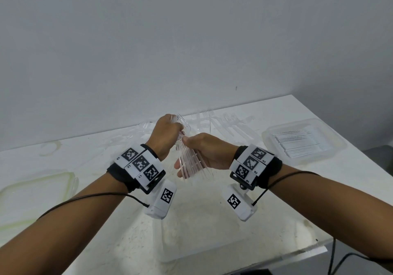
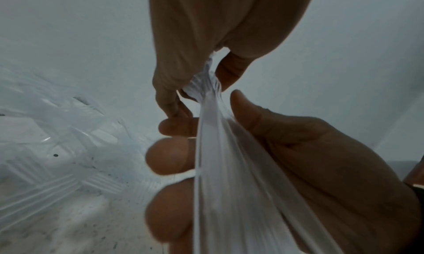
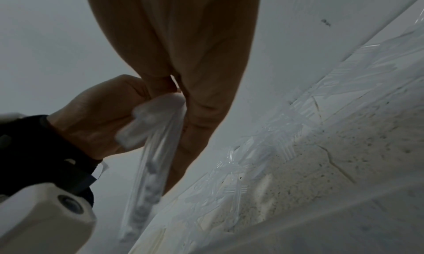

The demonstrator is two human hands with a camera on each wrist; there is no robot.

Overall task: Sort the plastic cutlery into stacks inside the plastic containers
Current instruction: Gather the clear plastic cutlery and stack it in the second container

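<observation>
A bundle of clear plastic cutlery is held above the middle of the table by both hands. My left hand grips its upper end, where the heads bunch together. My right hand is curled round the handles lower down, thumb on one side and fingers on the other. In the right wrist view the bundle hangs down between the left hand and the right hand. The bundle is too blurred to tell forks from spoons or knives.
A clear container at the right holds a neat stack of cutlery. Another container with a greenish rim lies at the left. Loose clear cutlery is scattered along the back of the white table. The table's edge runs front right.
</observation>
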